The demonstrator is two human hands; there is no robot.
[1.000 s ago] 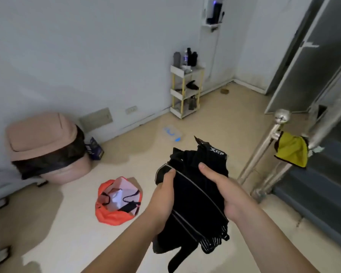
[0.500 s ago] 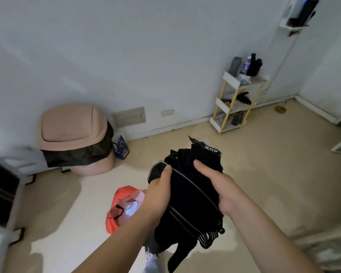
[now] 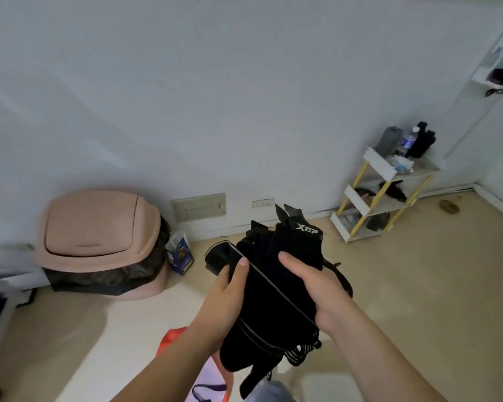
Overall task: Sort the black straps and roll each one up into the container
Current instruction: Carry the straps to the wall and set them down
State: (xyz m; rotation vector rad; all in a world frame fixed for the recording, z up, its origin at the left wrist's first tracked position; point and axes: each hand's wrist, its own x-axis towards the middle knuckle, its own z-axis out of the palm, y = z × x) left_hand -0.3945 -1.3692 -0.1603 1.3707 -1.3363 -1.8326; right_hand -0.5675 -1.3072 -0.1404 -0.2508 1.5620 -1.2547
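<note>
You held the bundle of black straps (image 3: 276, 303) at frame centre, above the floor. Your left hand (image 3: 227, 300) gripped its left edge, thumb pressed on the front, fingers hidden behind. Your right hand (image 3: 320, 291) clamped the right side, thumb across the front. The orange bag (image 3: 169, 339) lay at lower centre, partly behind your left forearm. A pink bin (image 3: 96, 224) stood at left and a shelf rack (image 3: 356, 197) at right.
</note>
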